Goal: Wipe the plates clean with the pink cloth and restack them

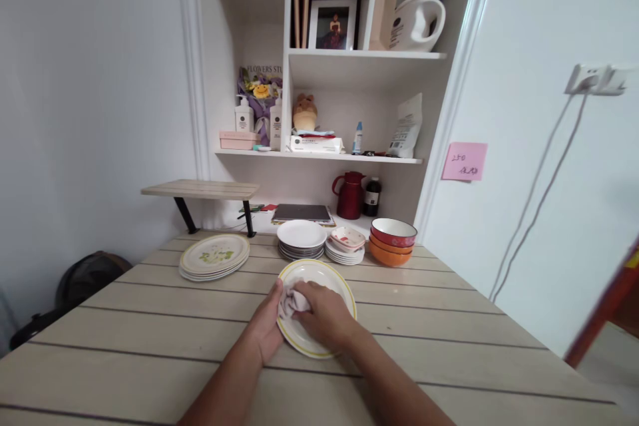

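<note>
A white plate with a yellow rim (319, 343) is tilted a little above the wooden table, near its middle. My left hand (267, 323) grips the plate's left edge, thumb at the rim. Bunched in my right hand (322, 313) is a pale cloth (292, 303), pressed on the left part of the plate's face. Behind the plate stand a stack of white plates (301, 235), a stack of small dishes (348, 238) and stacked red and orange bowls (392, 253). Plates with a green leaf pattern (214, 253) are piled at the left.
A small raised wooden shelf (200, 189) on black legs stands at the back left. Behind the stacks are a dark laptop (303, 213), a red jug (350, 196) and a dark bottle (372, 198). White shelving (349, 158) rises above them.
</note>
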`<state>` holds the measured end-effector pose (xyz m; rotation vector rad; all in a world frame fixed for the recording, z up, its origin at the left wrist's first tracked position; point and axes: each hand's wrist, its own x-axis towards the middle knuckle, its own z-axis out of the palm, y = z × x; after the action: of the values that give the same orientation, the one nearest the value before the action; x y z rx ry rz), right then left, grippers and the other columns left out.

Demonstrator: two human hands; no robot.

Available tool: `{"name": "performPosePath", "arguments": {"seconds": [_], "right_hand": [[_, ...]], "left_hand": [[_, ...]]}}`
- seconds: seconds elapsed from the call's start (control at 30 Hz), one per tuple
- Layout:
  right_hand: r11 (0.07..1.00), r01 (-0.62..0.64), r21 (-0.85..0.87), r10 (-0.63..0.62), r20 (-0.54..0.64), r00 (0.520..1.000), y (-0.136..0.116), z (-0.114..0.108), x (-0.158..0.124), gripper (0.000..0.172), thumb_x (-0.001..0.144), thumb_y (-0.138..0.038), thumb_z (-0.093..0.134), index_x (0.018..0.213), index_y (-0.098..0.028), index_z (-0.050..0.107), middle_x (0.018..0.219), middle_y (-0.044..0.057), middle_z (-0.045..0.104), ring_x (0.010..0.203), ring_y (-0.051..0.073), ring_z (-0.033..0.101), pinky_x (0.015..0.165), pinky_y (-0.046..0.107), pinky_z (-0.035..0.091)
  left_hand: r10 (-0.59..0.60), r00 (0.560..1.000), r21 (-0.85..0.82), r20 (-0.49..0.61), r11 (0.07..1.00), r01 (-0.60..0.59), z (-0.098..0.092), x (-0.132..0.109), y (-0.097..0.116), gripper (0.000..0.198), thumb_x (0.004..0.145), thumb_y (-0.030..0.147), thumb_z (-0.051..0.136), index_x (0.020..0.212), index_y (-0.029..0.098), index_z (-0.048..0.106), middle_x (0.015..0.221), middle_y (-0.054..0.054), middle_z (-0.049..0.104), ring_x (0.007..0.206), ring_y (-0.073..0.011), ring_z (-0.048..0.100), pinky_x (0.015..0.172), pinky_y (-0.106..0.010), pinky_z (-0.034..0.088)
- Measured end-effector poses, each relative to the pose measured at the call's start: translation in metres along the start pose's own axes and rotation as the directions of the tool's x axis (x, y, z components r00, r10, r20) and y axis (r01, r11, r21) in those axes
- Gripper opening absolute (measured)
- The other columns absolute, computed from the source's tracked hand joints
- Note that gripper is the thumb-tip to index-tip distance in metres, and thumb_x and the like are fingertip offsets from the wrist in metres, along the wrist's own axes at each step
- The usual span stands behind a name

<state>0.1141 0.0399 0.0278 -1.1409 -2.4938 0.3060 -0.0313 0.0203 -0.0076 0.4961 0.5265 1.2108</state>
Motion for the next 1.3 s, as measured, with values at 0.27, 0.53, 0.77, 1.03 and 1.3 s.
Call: {"name": "performPosePath", "arguments": {"seconds": [0.27,0.53,0.77,1.03,1.3], "right_hand": [[0.933,-0.349,-0.09,0.342,-0.088,0.936,0.046,-0.02,0.002,0.038,0.083,-0.035,0.057,0.12,-0.031,0.056,0.108,0.004,0.064,0.092,0.021,0.06,0.069,0.026,0.036],[0.98,-0.03,0.195,-0.034,0.316,0.948,0.063,-0.041,-0.026,0.032,0.064,-0.015,0.063,0.095,-0.024,0.067,0.089,-0.005,0.069,0.082,0.015,0.058,0.072,0.021,0.041],[0.985,0.079,0.151,-0.1,0.137,0.986,0.005,-0.007,-0.003,0.028,0.072,-0.023,0.064,0.1,-0.026,0.065,0.097,-0.001,0.067,0.089,0.018,0.058,0.077,0.024,0.038],[0.953,-0.302,-0.033,0.296,-0.129,0.947,0.038,-0.014,0.011,0.041,0.085,-0.031,0.055,0.126,-0.034,0.057,0.106,0.004,0.062,0.093,0.02,0.058,0.072,0.025,0.035],[0.974,-0.211,0.082,0.2,0.122,0.972,0.072,-0.037,-0.017,0.041,0.072,-0.021,0.065,0.113,-0.026,0.067,0.097,0.003,0.057,0.09,0.019,0.056,0.078,0.026,0.039]], "left_hand": [[0.045,0.997,0.01,-0.056,0.999,-0.044,-0.003,0.003,-0.003,0.066,0.087,0.044,0.056,0.144,0.017,0.037,0.127,-0.017,0.063,0.117,-0.0294,0.059,0.106,-0.045,0.037],[0.021,1.0,-0.013,-0.017,1.0,-0.022,-0.004,0.0,-0.002,0.068,0.087,0.047,0.055,0.144,0.015,0.037,0.128,-0.019,0.062,0.12,-0.0303,0.057,0.107,-0.046,0.035],[0.063,0.998,0.002,-0.022,0.998,-0.063,-0.002,0.001,-0.004,0.057,0.087,0.038,0.059,0.136,0.013,0.048,0.119,-0.017,0.068,0.112,-0.0308,0.063,0.101,-0.045,0.043],[0.107,0.994,0.011,-0.009,0.994,-0.107,-0.002,0.0,-0.005,0.062,0.087,0.038,0.058,0.142,0.018,0.039,0.126,-0.017,0.064,0.116,-0.0281,0.06,0.105,-0.044,0.038],[0.09,0.995,0.041,-0.049,0.995,-0.088,-0.004,0.001,-0.004,0.068,0.085,0.043,0.059,0.143,0.014,0.038,0.125,-0.021,0.063,0.119,-0.0315,0.057,0.107,-0.048,0.036]]}}
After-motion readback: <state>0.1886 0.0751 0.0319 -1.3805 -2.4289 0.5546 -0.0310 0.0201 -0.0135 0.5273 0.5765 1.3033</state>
